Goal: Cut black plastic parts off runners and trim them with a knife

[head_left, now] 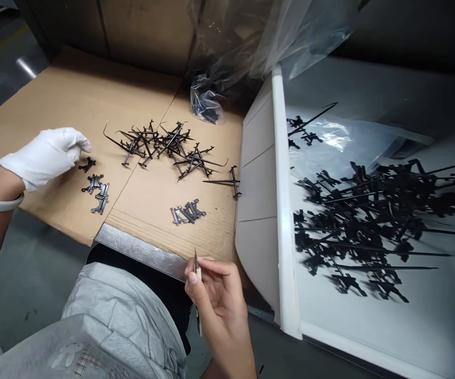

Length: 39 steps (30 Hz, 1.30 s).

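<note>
Head view: the right hand (pixel 219 300) was pinching a slim craft knife (pixel 196 268) upright, its blade clear of everything, while the white-gloved left hand (pixel 43 158) lay loose, grasping nothing, just beside black plastic parts (pixel 93 184) on a cardboard sheet (pixel 53 100). A white bin (pixel 286 210) held a far larger heap (pixel 369 221) — a clear bag (pixel 205 100) held more.
</note>
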{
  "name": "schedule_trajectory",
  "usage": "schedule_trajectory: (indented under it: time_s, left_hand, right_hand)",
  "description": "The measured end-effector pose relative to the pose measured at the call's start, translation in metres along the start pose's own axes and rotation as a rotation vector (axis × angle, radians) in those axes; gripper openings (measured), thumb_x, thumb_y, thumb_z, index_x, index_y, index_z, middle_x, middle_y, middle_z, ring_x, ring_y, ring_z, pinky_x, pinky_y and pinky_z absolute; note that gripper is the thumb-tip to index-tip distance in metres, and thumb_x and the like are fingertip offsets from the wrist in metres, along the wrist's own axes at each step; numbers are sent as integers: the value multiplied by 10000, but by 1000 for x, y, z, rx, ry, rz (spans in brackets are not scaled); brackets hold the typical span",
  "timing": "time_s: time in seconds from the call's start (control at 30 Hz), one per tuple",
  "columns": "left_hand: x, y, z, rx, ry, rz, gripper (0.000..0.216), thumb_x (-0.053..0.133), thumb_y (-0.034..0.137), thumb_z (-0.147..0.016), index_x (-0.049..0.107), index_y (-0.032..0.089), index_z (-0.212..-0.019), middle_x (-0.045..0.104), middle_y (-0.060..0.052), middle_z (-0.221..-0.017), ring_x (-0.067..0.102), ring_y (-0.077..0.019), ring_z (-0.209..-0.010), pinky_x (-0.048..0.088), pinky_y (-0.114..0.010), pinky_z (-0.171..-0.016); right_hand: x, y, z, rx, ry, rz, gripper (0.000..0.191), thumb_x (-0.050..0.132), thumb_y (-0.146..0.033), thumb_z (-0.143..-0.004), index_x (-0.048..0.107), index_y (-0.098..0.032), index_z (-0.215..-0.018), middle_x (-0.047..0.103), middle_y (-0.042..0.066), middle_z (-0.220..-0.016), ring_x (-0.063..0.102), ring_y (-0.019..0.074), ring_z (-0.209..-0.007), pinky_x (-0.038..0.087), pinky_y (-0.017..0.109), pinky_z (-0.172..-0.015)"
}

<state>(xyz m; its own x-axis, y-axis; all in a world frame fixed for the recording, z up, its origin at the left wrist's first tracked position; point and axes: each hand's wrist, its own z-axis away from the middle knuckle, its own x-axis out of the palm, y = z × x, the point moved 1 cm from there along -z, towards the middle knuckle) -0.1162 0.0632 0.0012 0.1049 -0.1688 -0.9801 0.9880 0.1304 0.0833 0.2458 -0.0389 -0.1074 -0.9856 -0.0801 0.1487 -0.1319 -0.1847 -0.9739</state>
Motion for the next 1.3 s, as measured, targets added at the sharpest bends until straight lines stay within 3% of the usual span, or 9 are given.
schedule_trajectory:
  time_s: [0.2, 0.27, 0.37, 0.47, 0.73, 0.87, 0.97, 1.1, 1.3]
  left_hand:
    - [-10, 5, 23, -148, 171, 36, 306, 358, 198, -1024, 637, 142, -1135, 720, -103, -1078, 613, -209, -940, 532, -409, -963]
    - [4, 26, 26, 82, 143, 114, 314, 416, 190, -980, 687, 154, -1133, 762, -77, -996, 665, -203, -841, 537, -377, -867]
    - [36, 79, 22, 731, 4, -46, 399, 447, 176, -1039, 765, 200, -1278, 829, -90, -1083, 770, -281, -903, 530, -423, -813]
    - [57, 126, 7, 880, -160, -300, 578, 440, 54, -1080, 619, 227, -1603, 793, -115, -1407, 793, -332, -1116, 497, -430, -758]
    - [62, 133, -4, 871, -173, -399, 301, 481, 176, -1152, 776, 184, -1093, 777, -102, -1069, 766, -321, -929, 479, -446, -703]
    - [70, 123, 7, 830, -94, -350, 305, 477, 233, -1166, 776, 172, -1165, 785, -120, -1305, 797, -360, -1086, 607, -498, -792]
    - [72, 122, 18, 769, -190, -304, 292, 504, 130, -1127, 777, 167, -1224, 777, -117, -1355, 802, -350, -1113, 661, -501, -909]
    - [70, 117, 24, 592, -312, -162, 406, 465, 31, -1083, 749, 155, -1345, 785, -134, -1250, 803, -330, -1144, 647, -482, -1013]
    - [66, 106, 15, 487, -429, 336, 247, 507, 251, -1061, 720, 192, -950, 788, -87, -918, 768, -252, -840, 584, -373, -816]
  right_hand:
    - [5, -1, 1, 18, -38, 16, 152, 808, -413, -1064, 738, -286, -1109, 764, 47, -969, 745, 203, -886, 626, 287, -731]
    - [12, 0, 3, -12, -20, 7, 152, 790, -430, -1079, 743, -290, -1117, 770, 42, -970, 746, 191, -883, 621, 271, -732]
    - [21, 0, 5, -65, -4, 13, 174, 763, -459, -1094, 752, -290, -1134, 786, 46, -985, 752, 184, -880, 635, 268, -746]
    - [19, -2, 10, -65, -16, 37, 161, 752, -433, -1099, 756, -278, -1140, 783, 55, -993, 769, 197, -901, 664, 292, -774]
    - [6, 3, 15, -3, -38, -10, 122, 739, -390, -1116, 748, -289, -1184, 787, 51, -1047, 773, 188, -942, 671, 292, -819]
    - [19, 6, 8, -93, -2, 7, 120, 747, -390, -1109, 764, -288, -1169, 791, 43, -1034, 784, 183, -968, 672, 280, -855]
    - [22, 5, 5, -112, -10, 36, 91, 740, -354, -1111, 764, -293, -1173, 796, 37, -1056, 785, 171, -980, 665, 270, -886]
    - [20, 4, 3, -90, -8, 63, 79, 728, -341, -1108, 748, -278, -1153, 789, 39, -1040, 781, 175, -971, 657, 273, -872]
    - [20, 2, 2, -92, -24, 146, 77, 707, -309, -1097, 736, -268, -1156, 807, 46, -1035, 781, 182, -918, 650, 282, -829]
